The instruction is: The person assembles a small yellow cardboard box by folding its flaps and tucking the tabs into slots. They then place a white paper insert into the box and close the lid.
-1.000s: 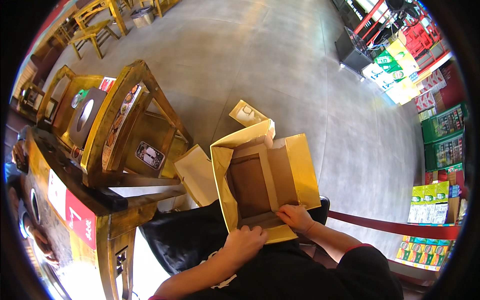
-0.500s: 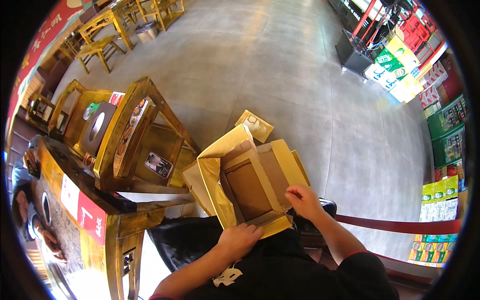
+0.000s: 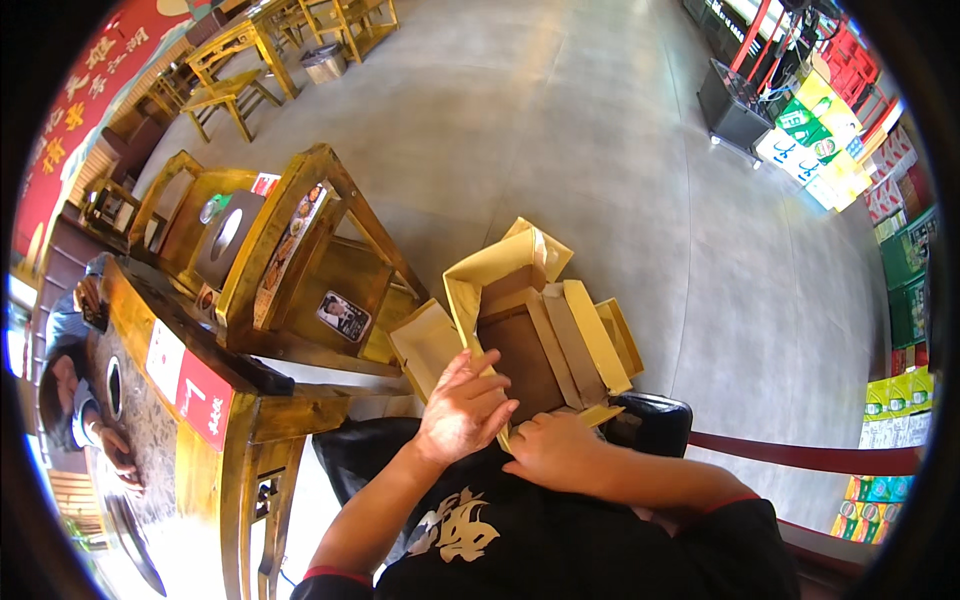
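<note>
An open yellow cardboard box point(image 3: 522, 352) with a brown inside rests over my lap, its flaps folded outward on several sides. My left hand point(image 3: 465, 408) is at the box's near left edge, palm partly turned up and fingers apart; it grips nothing visible. My right hand point(image 3: 558, 450) is closed over the near edge of the box, its fingertips partly hidden. Beyond the box's far wall, a yellow cardboard piece point(image 3: 553, 256) is partly covered by it.
On the left stand a wooden chair point(image 3: 325, 270) and a wooden table point(image 3: 215, 400), with a person's hand point(image 3: 118, 455) on the tabletop. A black bin-like object point(image 3: 655, 425) and a dark red strap point(image 3: 800, 453) are to the right. Stacked drink cartons point(image 3: 815, 140) stand far right.
My right hand has gone from the box's right side to its near edge. My left hand has let go of the near edge and risen to the left edge, fingers spreading.
</note>
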`<action>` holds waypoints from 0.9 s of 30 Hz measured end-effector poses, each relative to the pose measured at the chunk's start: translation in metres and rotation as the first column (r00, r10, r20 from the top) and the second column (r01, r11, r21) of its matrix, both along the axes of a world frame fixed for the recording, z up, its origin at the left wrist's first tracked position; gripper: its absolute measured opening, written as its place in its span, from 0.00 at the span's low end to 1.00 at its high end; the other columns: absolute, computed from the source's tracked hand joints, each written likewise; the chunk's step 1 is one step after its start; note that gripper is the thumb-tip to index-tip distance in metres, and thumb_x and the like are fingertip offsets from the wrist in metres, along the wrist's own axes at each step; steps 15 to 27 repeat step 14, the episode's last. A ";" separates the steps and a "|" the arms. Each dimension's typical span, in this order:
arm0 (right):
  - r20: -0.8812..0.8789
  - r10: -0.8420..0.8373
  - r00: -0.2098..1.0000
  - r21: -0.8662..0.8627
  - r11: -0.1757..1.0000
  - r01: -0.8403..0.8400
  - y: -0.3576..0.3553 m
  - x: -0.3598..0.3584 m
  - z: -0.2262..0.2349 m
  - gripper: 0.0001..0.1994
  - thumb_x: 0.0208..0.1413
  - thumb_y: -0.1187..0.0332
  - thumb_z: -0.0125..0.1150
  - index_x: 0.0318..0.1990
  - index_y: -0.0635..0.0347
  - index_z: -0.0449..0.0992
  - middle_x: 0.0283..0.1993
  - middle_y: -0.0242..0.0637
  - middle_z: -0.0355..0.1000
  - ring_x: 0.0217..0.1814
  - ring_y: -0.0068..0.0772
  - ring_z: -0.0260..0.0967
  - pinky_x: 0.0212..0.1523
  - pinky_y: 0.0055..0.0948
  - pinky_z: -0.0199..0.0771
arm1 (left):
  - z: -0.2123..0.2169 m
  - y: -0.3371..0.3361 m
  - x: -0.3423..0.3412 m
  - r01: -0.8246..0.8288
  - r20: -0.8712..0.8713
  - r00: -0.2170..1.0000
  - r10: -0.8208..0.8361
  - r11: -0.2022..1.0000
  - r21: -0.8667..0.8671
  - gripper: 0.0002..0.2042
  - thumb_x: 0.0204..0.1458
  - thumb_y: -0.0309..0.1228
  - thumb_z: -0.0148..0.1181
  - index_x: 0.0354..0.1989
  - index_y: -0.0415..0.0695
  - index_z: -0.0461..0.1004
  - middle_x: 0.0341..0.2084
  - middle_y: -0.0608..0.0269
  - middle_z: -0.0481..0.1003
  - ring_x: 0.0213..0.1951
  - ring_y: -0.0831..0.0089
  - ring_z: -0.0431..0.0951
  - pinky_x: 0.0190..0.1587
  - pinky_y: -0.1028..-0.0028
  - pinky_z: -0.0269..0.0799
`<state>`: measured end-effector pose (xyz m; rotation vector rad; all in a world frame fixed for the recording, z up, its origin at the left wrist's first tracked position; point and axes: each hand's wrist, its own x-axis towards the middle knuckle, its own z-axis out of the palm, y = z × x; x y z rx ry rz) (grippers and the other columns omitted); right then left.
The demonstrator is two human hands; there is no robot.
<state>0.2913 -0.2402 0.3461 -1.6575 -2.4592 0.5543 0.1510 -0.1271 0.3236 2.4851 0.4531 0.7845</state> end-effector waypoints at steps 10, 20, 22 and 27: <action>-0.097 -0.127 0.987 0.107 0.985 0.137 -0.011 0.039 0.012 0.12 0.46 0.57 0.59 0.19 0.54 0.71 0.19 0.31 0.68 0.23 0.36 0.69 0.24 0.34 0.67 | 0.043 0.010 0.025 0.492 -0.112 0.862 -0.495 0.869 -0.051 0.12 0.41 0.39 0.64 0.27 0.46 0.71 0.23 0.69 0.69 0.30 0.68 0.69 0.39 0.72 0.62; -0.208 -0.079 0.975 0.134 0.985 0.109 -0.013 0.050 0.039 0.11 0.42 0.57 0.63 0.25 0.53 0.75 0.22 0.35 0.72 0.24 0.36 0.70 0.23 0.33 0.67 | 0.050 0.012 0.037 0.564 -0.070 0.824 -0.562 0.826 0.014 0.12 0.43 0.40 0.62 0.27 0.47 0.70 0.22 0.68 0.69 0.31 0.68 0.70 0.40 0.69 0.62; -0.208 -0.079 0.975 0.134 0.985 0.109 -0.013 0.050 0.039 0.11 0.42 0.57 0.63 0.25 0.53 0.75 0.22 0.35 0.72 0.24 0.36 0.70 0.23 0.33 0.67 | 0.050 0.012 0.037 0.564 -0.070 0.824 -0.562 0.826 0.014 0.12 0.43 0.40 0.62 0.27 0.47 0.70 0.22 0.68 0.69 0.31 0.68 0.70 0.40 0.69 0.62; -0.208 -0.079 0.975 0.134 0.985 0.109 -0.013 0.050 0.039 0.11 0.42 0.57 0.63 0.25 0.53 0.75 0.22 0.35 0.72 0.24 0.36 0.70 0.23 0.33 0.67 | 0.050 0.012 0.037 0.564 -0.070 0.824 -0.562 0.826 0.014 0.12 0.43 0.40 0.62 0.27 0.47 0.70 0.22 0.68 0.69 0.31 0.68 0.70 0.40 0.69 0.62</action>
